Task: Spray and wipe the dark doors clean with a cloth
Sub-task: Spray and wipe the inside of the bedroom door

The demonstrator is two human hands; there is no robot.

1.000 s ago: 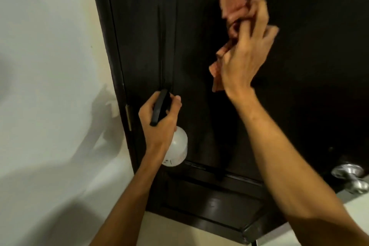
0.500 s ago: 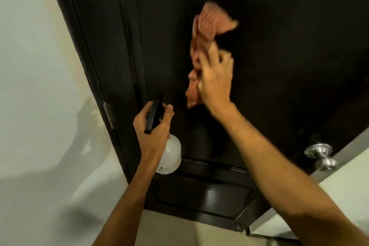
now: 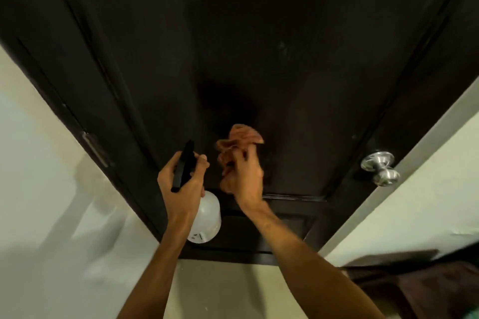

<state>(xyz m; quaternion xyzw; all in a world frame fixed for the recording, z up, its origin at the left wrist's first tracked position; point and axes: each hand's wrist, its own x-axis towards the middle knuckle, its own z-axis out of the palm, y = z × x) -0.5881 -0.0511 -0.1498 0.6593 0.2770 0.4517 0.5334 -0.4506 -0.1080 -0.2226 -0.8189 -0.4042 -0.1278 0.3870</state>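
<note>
Right hand (image 3: 243, 176) bunches the orange cloth (image 3: 239, 138) against the dark door (image 3: 259, 59) for wiping (left hand (image 3: 181, 184) grips the spray bottle (image 3: 206, 217), kept ready)

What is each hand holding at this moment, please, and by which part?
The left hand grips the spray bottle at its black trigger head. The right hand clutches the bunched cloth by its lower part.

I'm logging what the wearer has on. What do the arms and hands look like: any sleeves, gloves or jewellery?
Both forearms are bare, with no sleeves in view. The left hand and right hand are ungloved. No watch, bracelet or ring shows on wrists or fingers.
</note>
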